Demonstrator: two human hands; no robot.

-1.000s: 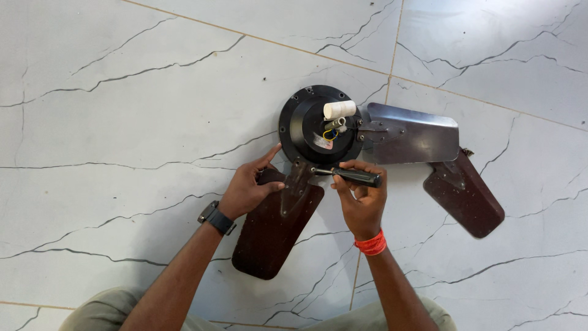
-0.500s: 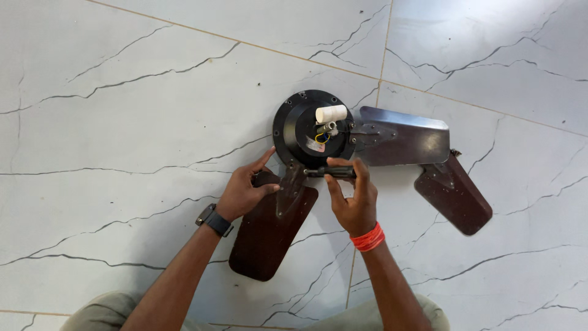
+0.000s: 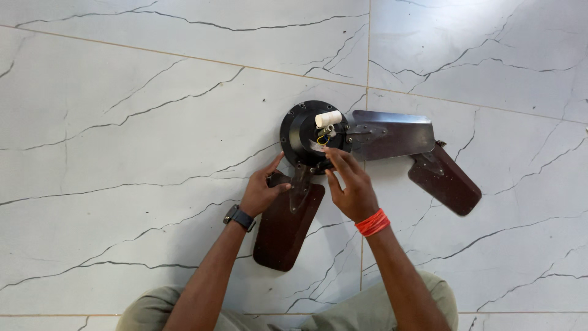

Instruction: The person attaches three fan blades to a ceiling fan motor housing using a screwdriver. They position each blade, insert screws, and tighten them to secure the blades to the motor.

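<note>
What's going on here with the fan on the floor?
A person has a ceiling fan on a marble-tiled floor. The left hand rests at the base of the near brown blade, and the right hand has its fingers at the black motor hub. Two more blades lie to the right.

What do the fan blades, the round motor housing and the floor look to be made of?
Fan blades: dark brown and glossy, probably painted metal or lacquered wood; the look leaves it open. The blade beside the housing mirrors light like polished metal. Motor housing: black, smooth, likely painted metal, with small screws around its rim. Floor: glossy white tiles with grey veins, marble or marble-look ceramic, with thin grout lines.
</note>
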